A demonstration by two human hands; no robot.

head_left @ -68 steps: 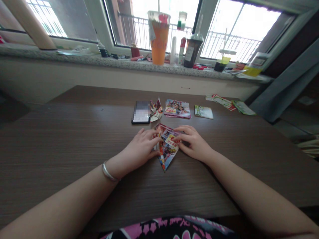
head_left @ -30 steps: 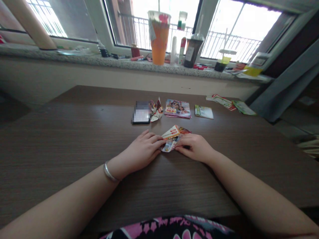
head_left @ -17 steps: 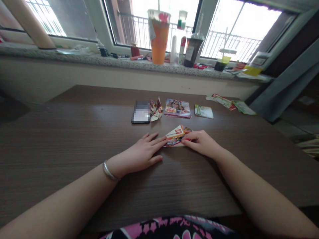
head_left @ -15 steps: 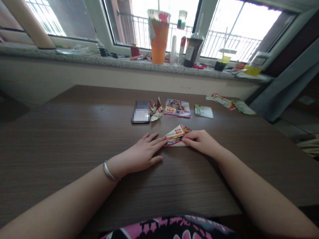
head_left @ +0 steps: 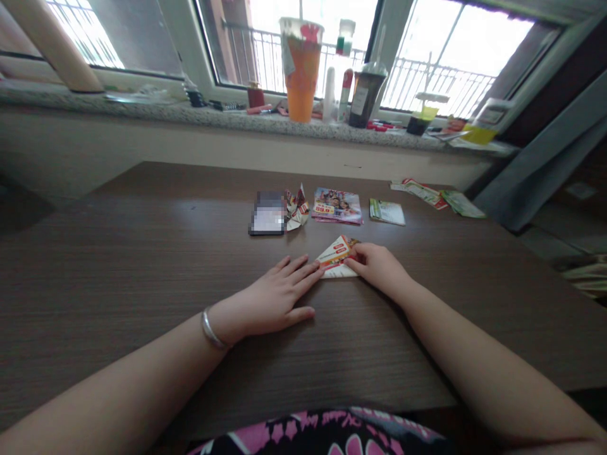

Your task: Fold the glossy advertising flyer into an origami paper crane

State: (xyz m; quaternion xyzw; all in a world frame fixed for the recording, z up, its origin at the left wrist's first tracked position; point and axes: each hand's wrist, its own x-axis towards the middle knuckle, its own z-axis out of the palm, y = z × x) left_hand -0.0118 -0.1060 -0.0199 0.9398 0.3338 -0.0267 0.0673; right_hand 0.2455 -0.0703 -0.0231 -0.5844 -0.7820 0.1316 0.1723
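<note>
Right hand [head_left: 380, 264] shifted left, pinching folded paper [head_left: 336, 258] | more white showing | left hand [head_left: 279, 296] spread

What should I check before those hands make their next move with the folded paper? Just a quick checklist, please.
1. Left hand steadying the folded paper: ok, its outstretched fingers touch the left end.
2. Right hand gripping: ok, it pinches the right end.
3. Paper flat throughout: cannot tell, the right hand covers part of it.
4. Hidden folds even: cannot tell, the underside is out of sight.
5. Leaflet stack out of the way: ok, it lies beyond the paper, apart from both hands.
6. Orange drink cup away from the work: ok, it stands on the windowsill.
</note>
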